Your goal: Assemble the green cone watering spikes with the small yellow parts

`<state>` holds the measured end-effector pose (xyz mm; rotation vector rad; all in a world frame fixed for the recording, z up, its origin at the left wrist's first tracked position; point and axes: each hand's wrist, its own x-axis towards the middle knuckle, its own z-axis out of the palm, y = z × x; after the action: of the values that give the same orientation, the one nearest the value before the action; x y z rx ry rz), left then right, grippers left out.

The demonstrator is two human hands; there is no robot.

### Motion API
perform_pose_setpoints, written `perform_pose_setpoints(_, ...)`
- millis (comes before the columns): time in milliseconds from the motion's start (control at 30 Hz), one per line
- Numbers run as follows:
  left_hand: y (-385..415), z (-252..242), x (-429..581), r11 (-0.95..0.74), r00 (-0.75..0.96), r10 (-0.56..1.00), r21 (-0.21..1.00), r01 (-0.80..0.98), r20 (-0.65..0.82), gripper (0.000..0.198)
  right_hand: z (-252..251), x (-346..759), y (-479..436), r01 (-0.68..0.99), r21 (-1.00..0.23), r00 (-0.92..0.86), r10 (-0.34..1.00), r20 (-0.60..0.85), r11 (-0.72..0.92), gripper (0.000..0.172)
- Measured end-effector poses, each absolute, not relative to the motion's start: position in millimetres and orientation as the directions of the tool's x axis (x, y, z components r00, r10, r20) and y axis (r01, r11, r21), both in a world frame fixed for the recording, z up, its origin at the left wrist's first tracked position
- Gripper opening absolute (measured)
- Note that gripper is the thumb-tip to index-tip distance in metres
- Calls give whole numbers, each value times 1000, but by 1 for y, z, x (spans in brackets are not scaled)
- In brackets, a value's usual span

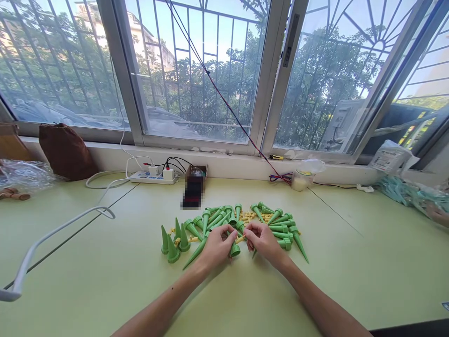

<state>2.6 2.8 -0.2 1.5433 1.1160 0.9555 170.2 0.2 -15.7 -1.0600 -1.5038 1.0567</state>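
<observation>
My left hand is closed, its fingers curled round a green plastic spike whose wide cap end shows below the thumb. The rest of that spike is hidden by the hand. Opposite it, my right hand pinches a small yellow plastic piece, which bridges the gap to the left fingertips. Just behind both hands lie many more green spikes, heaped on their sides. Small yellow pieces are scattered among them. To the left, several spikes stand upright on their caps, points up.
The pale green table runs up to a windowsill. At its back are a power strip with cables, a small box, a pixelated dark object and a jar. A white cable arches over the left side. Plastic bags lie right.
</observation>
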Motion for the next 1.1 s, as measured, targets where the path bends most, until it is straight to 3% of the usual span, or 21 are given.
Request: perform_pose_setpoints(1100,3,0,2,-211,242,959,942,262,148,33,-5,166,-10,205,-939,-237,945,226,276,32)
